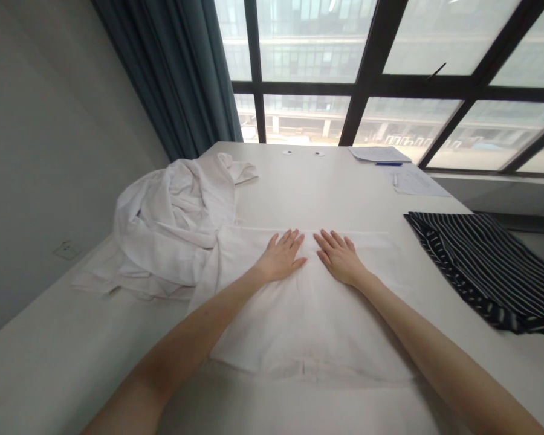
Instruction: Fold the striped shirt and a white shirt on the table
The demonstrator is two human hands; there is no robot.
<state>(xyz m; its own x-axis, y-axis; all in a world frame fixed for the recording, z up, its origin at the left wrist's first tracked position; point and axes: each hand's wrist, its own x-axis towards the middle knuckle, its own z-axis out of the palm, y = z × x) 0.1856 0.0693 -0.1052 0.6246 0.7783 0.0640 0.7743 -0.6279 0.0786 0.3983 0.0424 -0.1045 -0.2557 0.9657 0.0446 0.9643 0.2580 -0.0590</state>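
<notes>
A white cloth [299, 326] lies spread in front of me, its far edge fairly straight and its near edge slightly wavy. My left hand [281, 257] rests flat on it near the far edge, fingers extended. Beside it, a small gap to the right, my right hand [340, 257] also lies flat on the cloth with the fingers stretched out. Toward the left, the fabric runs into a bunched white heap [176, 211] with many loose folds. Whether heap and flat part are one piece I cannot tell for certain.
The white table [299, 187] reaches back to the window. At the right lies a black-and-white striped cloth [503, 260]. Papers [378, 154], a blue pen [388, 164] and two small white oval pieces [320, 154] are at the far end. A blue curtain [181, 72] hangs behind.
</notes>
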